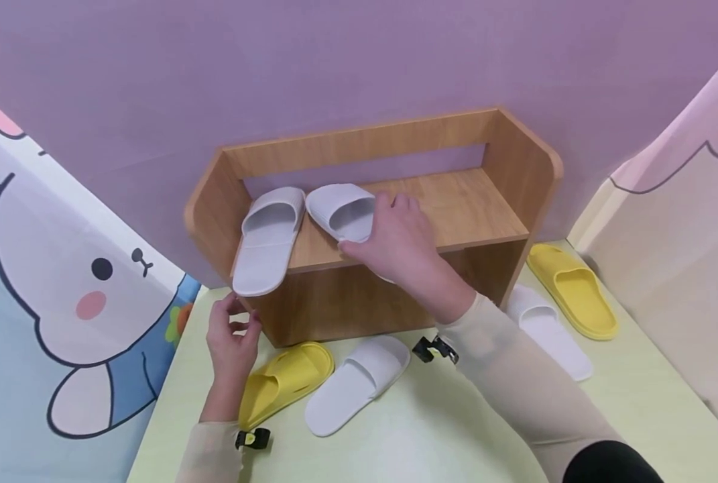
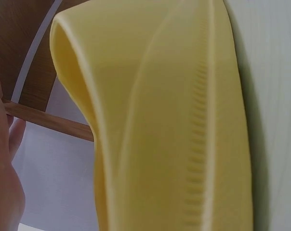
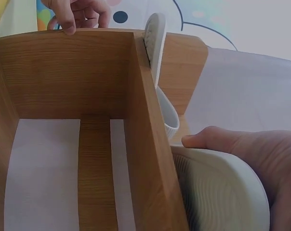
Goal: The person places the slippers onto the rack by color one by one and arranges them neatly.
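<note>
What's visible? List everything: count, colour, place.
shoe rack: 1, brown, centre
slide slippers: 4, white, two at upper shelf, one in front, one right
slide slippers: 2, yellow, one in front, one right
surface: 1, pale green, underneath
backdrop: 1, purple, behind
cartoon panel: 1, multicoloured, left
printed panel: 1, pink-cream, right
wrist devices: 2, black, foreground
unclear item: 1, black, bottom
sleeves: 2, beige, foreground
left hand: 1, holding rack
right hand: 1, holding slipper
</note>
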Demonstrator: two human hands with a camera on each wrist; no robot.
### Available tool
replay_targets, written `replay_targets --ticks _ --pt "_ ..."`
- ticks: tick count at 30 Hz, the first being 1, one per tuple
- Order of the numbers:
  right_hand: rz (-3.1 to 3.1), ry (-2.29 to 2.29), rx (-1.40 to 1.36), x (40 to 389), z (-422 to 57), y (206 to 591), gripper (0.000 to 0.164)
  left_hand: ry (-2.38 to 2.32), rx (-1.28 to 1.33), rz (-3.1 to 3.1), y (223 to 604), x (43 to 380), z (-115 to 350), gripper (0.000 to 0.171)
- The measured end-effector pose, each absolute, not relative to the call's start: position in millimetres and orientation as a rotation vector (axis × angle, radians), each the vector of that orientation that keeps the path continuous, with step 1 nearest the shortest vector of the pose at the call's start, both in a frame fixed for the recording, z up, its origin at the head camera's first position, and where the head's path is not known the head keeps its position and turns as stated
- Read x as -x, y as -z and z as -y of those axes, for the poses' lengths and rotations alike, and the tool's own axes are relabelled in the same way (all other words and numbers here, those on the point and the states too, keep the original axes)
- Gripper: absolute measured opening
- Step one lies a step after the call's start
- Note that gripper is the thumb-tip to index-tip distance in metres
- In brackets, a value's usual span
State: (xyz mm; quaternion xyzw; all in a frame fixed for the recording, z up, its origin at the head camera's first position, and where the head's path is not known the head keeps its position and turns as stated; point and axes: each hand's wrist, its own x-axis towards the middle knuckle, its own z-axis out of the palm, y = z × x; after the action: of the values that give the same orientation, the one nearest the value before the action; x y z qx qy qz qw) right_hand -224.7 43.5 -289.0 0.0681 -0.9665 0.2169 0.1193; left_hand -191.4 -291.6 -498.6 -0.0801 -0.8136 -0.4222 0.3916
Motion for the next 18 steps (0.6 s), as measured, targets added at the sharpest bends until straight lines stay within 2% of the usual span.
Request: replay_targets --ticks 18 --pt "2.867 -0.474 -0.101 237.2 -21.5 292.1 0.099 1.064 0.211 2.074 500.1 195.2 286.2 0.051"
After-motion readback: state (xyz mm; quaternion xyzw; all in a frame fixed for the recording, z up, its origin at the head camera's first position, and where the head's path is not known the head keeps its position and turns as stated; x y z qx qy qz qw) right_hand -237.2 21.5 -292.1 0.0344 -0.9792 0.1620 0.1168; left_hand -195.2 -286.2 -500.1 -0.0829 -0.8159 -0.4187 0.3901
